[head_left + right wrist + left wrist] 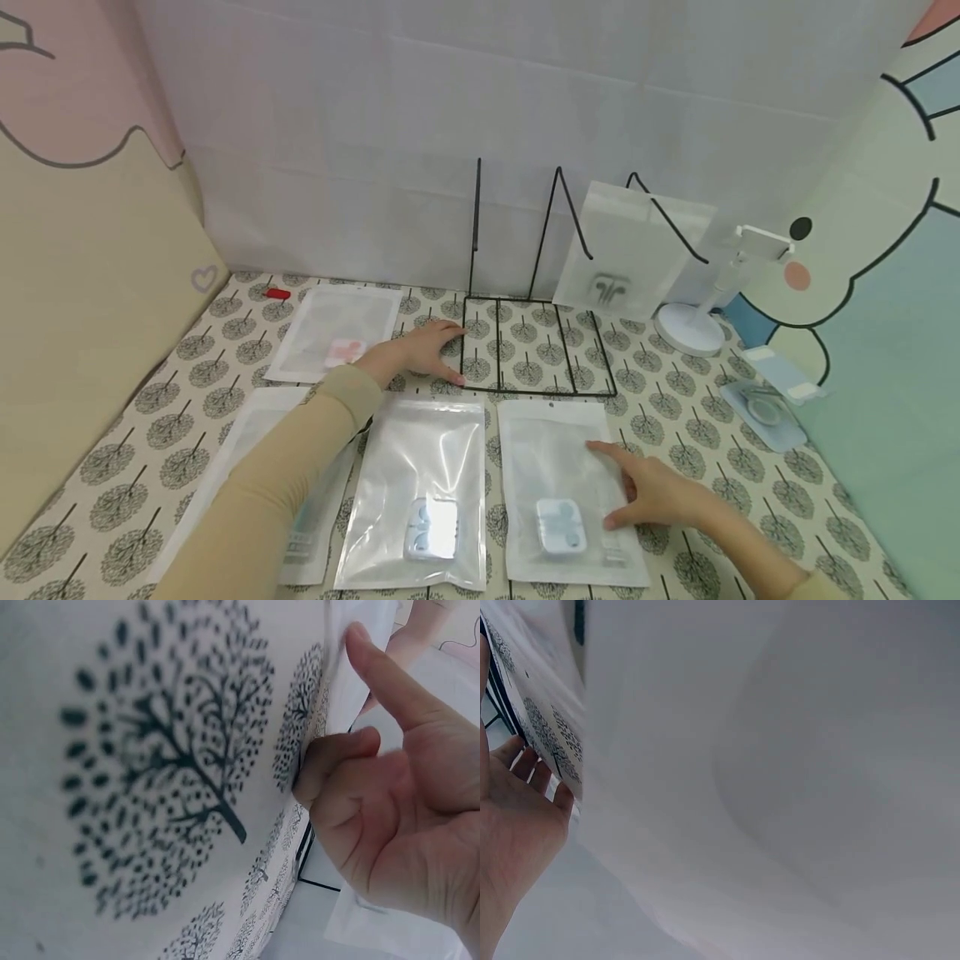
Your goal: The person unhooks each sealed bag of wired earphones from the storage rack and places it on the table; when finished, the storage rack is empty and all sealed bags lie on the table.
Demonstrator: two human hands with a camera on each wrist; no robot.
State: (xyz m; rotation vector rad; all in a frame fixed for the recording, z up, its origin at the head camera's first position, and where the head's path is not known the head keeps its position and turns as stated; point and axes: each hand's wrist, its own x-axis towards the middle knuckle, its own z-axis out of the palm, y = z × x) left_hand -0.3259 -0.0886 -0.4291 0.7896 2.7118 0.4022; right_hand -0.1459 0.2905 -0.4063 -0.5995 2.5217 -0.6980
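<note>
A black wire rack (540, 392) with upright bent dividers stands at the back. My left hand (426, 348) is at its left side, thumb and fingers spread apart; in the left wrist view the left hand (521, 814) has its fingers near a dark wire. My right hand (660, 492) lies over the right edge of a white zip pouch (540, 442) holding a white earphone case, index finger and thumb apart. The right wrist view shows the right hand (405, 802) with thumb extended and other fingers bent. A frosted pouch (637, 242) leans upright in the rack's right end.
A silvery pouch (427, 442) with earphones lies in the middle, another pouch (232, 467) partly under my left arm. Behind it lies a pouch (337, 317) with a pink item. A red object (277, 293), a white phone stand (690, 329) and a clear box (765, 412) lie farther out.
</note>
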